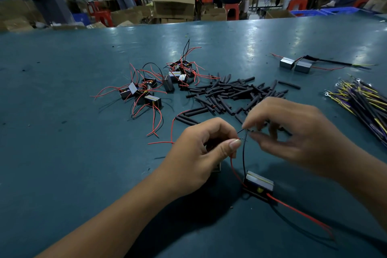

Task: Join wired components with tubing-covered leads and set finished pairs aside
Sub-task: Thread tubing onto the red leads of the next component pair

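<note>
Teal and scuffed, the desk (62,90) carries loose wired components (144,90) left of centre, their red leads tangled. Lower centre, the left hand (196,153) pinches a red lead between thumb and curled fingers, seemingly with another component tucked under the palm. Just right, the right hand (293,132) pinches the black lead (244,157) rising from the component (259,183) below — the wire ends meet between the hands. Tubing pieces (230,92) lie behind; a finished pair (295,65) sits upper right, with a bundle of terminal wires (364,100) at the right edge. The thin ends could slip apart — a tug from the component's weight would undo the twist.
</note>
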